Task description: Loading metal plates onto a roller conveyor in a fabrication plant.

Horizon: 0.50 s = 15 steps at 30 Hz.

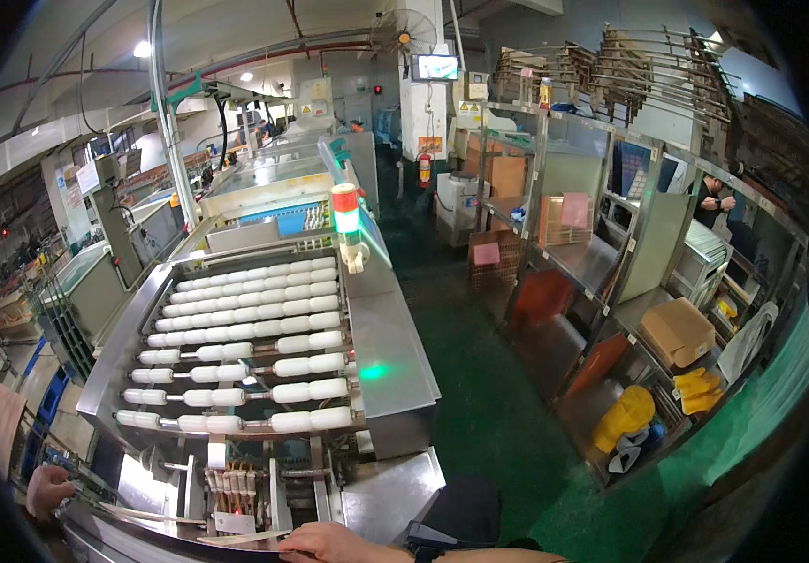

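one pale strip (243, 539) before the rollers (212, 398) seems light, best end-held; finger closure on left hand (50, 492) and right hand (328, 542) unclear.

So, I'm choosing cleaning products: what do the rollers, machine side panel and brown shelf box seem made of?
Rollers: probably plastic, evenly white, low sheen. Side panel: likely stainless steel, satin grey with a green reflection. Box: apparently cardboard, dull brown with folded edges.

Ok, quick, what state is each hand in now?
Left hand: curled; whether it holds anything can't be told.
Right hand: at one end of a pale strip; grip unclear.
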Tool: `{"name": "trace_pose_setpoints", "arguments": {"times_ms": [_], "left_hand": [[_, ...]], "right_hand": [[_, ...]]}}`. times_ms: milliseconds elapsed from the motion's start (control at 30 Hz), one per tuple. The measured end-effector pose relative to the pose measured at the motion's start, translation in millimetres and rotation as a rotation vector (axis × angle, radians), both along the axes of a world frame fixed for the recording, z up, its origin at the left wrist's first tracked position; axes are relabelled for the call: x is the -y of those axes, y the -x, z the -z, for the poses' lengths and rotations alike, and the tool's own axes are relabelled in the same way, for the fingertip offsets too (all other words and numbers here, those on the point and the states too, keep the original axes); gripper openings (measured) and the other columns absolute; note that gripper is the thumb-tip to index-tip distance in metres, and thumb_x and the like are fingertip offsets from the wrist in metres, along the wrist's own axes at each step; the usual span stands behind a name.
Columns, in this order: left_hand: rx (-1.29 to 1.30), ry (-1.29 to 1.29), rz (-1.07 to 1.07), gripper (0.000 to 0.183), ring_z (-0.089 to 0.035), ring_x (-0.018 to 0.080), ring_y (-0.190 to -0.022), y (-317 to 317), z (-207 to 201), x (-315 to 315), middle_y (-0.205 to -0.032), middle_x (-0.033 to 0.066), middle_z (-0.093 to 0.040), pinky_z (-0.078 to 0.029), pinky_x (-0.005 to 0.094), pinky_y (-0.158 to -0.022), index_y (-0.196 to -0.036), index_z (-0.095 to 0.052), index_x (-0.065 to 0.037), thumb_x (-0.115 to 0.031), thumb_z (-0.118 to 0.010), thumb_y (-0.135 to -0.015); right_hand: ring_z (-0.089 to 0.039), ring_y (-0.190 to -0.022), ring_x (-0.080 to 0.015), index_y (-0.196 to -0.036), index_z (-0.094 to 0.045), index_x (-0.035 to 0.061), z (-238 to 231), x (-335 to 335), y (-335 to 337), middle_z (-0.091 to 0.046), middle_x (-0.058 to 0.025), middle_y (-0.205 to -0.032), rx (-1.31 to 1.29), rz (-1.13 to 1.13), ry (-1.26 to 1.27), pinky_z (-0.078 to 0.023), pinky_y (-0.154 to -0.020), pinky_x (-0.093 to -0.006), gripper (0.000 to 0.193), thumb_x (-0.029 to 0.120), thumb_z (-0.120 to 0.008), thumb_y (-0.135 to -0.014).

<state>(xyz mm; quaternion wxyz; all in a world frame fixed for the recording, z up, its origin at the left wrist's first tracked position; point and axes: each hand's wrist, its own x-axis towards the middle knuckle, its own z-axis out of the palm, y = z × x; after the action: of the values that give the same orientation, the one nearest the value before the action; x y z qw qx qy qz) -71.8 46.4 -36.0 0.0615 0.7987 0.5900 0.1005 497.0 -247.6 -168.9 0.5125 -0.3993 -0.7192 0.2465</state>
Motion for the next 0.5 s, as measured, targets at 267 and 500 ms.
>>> {"name": "trace_pose_setpoints", "arguments": {"times_ms": [267, 500], "left_hand": [[0.216, 0.116, -0.148, 0.05, -0.068, 0.0171, -0.061, -76.6, -25.8, 28.8, -0.074, 0.015, -0.073, -0.053, 0.0329, -0.057, -0.106, -0.071, 0.011, -0.023, -0.076, -0.07], [0.107, 0.154, -0.186, 0.053, -0.066, 0.0121, -0.063, -71.3, -29.8, 37.8, -0.073, 0.0085, -0.072, -0.049, 0.0293, -0.058, -0.114, -0.071, 0.007, -0.026, -0.074, -0.072]], "right_hand": [[-0.067, -0.09, -0.0323, -0.106, -0.07, 0.0104, 13.7, -1.4, -9.6, -0.068, -0.0098, -0.095, 0.054, -0.034, 0.176, -0.054, -0.075, -0.0401, 0.016, 0.023, -0.07, -0.096], [-0.066, -0.088, -0.0372, -0.098, -0.072, 0.007, 14.2, -5.0, -3.8, -0.069, -0.0153, -0.09, 0.052, 0.01, 0.069, -0.054, -0.078, -0.0455, 0.018, 0.025, -0.068, -0.096]]}}
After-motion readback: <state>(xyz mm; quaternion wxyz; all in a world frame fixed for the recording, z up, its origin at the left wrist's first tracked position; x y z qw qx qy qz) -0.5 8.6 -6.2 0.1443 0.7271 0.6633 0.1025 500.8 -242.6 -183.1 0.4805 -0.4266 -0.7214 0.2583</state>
